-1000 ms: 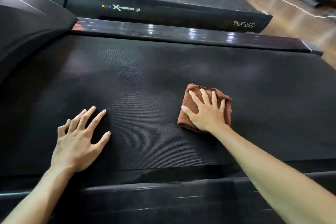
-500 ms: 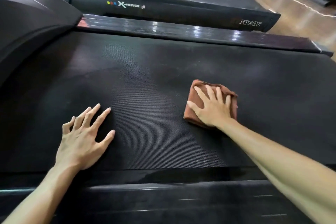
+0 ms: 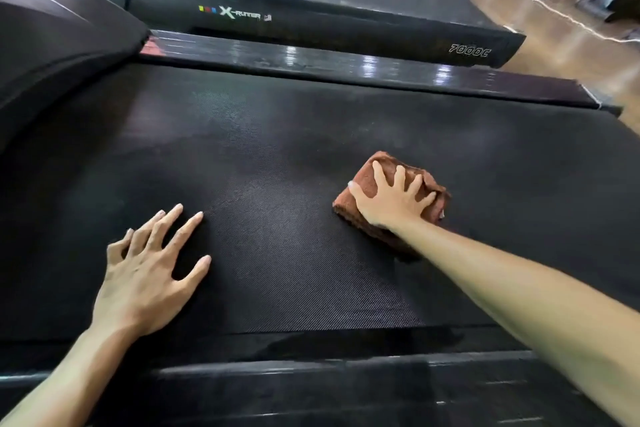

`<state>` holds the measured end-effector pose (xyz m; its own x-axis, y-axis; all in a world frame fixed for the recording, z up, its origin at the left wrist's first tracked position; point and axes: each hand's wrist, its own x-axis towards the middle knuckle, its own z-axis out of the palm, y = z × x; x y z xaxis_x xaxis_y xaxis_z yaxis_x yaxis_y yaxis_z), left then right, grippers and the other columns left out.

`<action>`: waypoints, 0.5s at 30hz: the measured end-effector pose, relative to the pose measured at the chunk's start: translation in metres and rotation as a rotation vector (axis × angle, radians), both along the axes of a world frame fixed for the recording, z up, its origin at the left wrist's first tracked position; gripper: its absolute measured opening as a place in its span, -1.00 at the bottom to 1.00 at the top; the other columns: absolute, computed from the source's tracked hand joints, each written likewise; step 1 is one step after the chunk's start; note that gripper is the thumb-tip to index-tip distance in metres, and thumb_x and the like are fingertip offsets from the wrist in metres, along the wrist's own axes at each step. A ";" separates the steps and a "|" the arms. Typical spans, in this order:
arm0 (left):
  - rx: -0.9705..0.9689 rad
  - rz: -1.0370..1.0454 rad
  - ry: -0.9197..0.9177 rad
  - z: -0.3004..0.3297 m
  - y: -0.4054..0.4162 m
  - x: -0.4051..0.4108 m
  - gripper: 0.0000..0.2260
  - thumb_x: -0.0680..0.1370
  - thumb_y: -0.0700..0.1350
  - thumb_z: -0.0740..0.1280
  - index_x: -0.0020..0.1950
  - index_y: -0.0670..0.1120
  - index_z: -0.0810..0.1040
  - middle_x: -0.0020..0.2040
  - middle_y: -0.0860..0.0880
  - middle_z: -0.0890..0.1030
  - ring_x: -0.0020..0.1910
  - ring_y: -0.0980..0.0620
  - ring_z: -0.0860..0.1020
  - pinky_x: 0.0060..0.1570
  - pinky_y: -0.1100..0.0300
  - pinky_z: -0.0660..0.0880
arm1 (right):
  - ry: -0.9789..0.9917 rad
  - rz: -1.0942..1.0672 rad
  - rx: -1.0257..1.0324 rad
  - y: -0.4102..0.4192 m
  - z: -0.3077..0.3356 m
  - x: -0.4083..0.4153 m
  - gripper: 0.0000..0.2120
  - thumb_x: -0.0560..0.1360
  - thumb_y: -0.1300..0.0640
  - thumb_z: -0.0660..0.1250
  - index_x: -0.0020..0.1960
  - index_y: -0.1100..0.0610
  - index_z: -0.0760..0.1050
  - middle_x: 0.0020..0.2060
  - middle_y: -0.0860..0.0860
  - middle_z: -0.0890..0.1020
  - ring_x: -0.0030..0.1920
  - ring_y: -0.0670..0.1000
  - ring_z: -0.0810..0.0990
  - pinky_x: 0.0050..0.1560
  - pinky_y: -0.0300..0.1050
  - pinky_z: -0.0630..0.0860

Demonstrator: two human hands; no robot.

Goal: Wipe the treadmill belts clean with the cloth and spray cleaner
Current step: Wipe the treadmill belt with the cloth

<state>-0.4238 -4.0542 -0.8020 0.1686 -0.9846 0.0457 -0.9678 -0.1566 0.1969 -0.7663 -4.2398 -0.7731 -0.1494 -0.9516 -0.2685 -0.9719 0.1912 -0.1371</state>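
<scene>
Pressing the folded cloth (image 3: 388,199) onto the belt (image 3: 277,156) with spread right fingers (image 3: 398,180), I brace my left hand (image 3: 145,274), fingers splayed flat, for balance.

Looked forward and down from head height, close over the treadmill belt (image 3: 277,156), both hands within frame.

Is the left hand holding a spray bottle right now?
No, the left hand lies flat with fingers spread on the treadmill belt and holds nothing, while the right hand presses the cloth.
</scene>
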 end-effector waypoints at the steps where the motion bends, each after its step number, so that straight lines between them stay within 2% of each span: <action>1: -0.001 0.003 0.001 0.000 0.000 0.001 -0.33 0.51 0.44 -0.11 0.62 0.31 0.09 0.65 0.20 0.06 0.64 0.17 -0.06 0.53 0.02 -0.04 | -0.003 0.025 0.010 -0.021 0.003 0.009 -0.16 0.51 -0.58 -0.08 0.67 -0.25 -0.14 0.69 0.05 -0.14 0.63 0.35 -0.25 0.49 0.53 -0.29; 5: -0.001 0.001 0.001 -0.001 -0.002 0.002 -0.33 0.51 0.43 -0.09 0.62 0.31 0.10 0.65 0.20 0.06 0.64 0.17 -0.06 0.53 0.03 -0.03 | 0.045 0.402 -0.065 -0.022 -0.001 0.060 -0.21 0.53 -0.54 -0.05 0.67 -0.26 -0.08 0.69 0.03 -0.08 0.65 0.31 -0.19 0.51 0.52 -0.25; 8: 0.001 -0.006 -0.002 -0.001 -0.001 0.002 -0.33 0.52 0.43 -0.09 0.62 0.29 0.10 0.65 0.19 0.06 0.64 0.16 -0.05 0.53 0.01 -0.01 | -0.004 0.524 -0.125 0.032 -0.006 0.072 -0.23 0.52 -0.54 -0.03 0.65 -0.31 -0.06 0.69 -0.01 -0.05 0.66 0.24 -0.18 0.55 0.47 -0.20; 10: 0.001 -0.017 -0.005 -0.002 0.000 0.002 -0.33 0.53 0.43 -0.11 0.63 0.30 0.07 0.66 0.20 0.03 0.64 0.17 -0.08 0.54 0.01 -0.02 | 0.019 0.445 -0.148 0.055 -0.009 0.052 -0.22 0.51 -0.56 -0.06 0.65 -0.31 -0.06 0.69 0.00 -0.02 0.65 0.26 -0.14 0.55 0.45 -0.15; 14: -0.001 -0.021 -0.017 -0.003 -0.001 0.001 -0.34 0.53 0.42 -0.13 0.63 0.31 0.05 0.66 0.19 0.02 0.64 0.16 -0.08 0.55 0.01 -0.03 | 0.091 -0.054 -0.046 0.030 -0.006 0.004 -0.18 0.52 -0.55 -0.10 0.68 -0.21 -0.06 0.68 0.10 -0.04 0.61 0.41 -0.12 0.50 0.55 -0.18; 15: -0.003 -0.017 -0.016 -0.003 -0.002 0.000 -0.34 0.53 0.42 -0.12 0.63 0.31 0.06 0.66 0.19 0.04 0.64 0.15 -0.07 0.55 0.01 -0.03 | 0.087 -0.125 -0.035 0.014 -0.004 -0.003 -0.17 0.52 -0.55 -0.11 0.68 -0.19 -0.06 0.68 0.11 -0.05 0.61 0.43 -0.13 0.49 0.55 -0.20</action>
<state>-0.4241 -4.0558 -0.8052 0.1508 -0.9872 0.0514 -0.9734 -0.1393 0.1818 -0.7692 -4.2256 -0.7772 -0.2883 -0.9328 -0.2164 -0.9494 0.3078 -0.0620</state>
